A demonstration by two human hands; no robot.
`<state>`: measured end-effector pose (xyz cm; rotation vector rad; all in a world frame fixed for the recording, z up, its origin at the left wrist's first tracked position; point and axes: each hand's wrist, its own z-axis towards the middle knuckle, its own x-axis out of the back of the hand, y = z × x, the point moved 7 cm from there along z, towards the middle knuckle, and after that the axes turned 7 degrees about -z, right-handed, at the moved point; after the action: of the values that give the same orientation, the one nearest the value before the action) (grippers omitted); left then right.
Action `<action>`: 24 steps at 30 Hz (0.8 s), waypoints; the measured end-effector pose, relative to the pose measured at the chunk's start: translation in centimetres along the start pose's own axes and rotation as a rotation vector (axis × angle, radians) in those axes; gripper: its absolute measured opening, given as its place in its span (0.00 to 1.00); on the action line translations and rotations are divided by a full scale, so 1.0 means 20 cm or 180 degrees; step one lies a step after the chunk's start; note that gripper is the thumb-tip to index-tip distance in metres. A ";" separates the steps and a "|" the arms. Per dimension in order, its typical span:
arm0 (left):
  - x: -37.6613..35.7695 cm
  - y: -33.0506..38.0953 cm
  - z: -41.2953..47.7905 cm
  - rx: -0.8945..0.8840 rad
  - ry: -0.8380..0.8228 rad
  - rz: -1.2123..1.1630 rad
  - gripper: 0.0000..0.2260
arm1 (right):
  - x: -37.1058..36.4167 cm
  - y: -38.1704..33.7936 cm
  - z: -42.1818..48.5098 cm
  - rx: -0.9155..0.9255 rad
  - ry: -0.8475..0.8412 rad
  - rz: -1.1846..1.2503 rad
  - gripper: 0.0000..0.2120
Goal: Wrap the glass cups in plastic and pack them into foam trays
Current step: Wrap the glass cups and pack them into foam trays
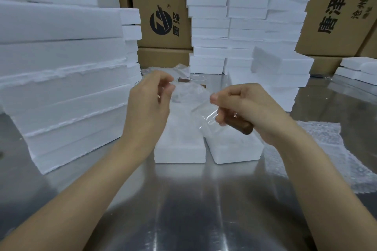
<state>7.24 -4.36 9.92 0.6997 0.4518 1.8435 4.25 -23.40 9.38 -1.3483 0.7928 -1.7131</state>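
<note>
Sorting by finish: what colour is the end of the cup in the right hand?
Dark brown, on the cup in the right hand; head view.

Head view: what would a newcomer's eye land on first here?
Mid-frame, the left hand and right hand hold clear plastic film between them, and the right hand also holds a brown-based cup. Just below them two foam trays sit side by side on the steel table. Tall white foam stacks fill the left and the back.
</note>
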 end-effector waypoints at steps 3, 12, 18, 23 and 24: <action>0.01 0.03 0.00 0.0092 0.0088 -0.0598 0.05 | 0.03 0.01 -0.01 0.0022 0.0980 -0.0468 0.09; -0.08 -0.03 -0.02 0.0627 -0.0302 -0.0816 0.13 | -0.02 0.08 0.01 -0.0306 0.1018 0.1836 0.09; -0.05 -0.06 -0.02 0.0554 -0.0145 -0.0541 0.04 | -0.03 0.03 0.02 -0.0366 0.0092 0.3515 0.07; -0.03 -0.06 -0.02 0.0538 0.0083 -0.0703 0.19 | -0.20 -0.01 -0.05 -0.0451 -0.1274 0.1452 0.13; -0.02 -0.06 -0.02 0.0561 0.0118 -0.0713 0.18 | -0.20 0.00 -0.05 -0.0558 -0.1152 0.1191 0.16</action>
<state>7.94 -4.38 8.82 0.7038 0.6951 1.6208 3.80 -19.97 7.20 -1.4642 0.9285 -1.0923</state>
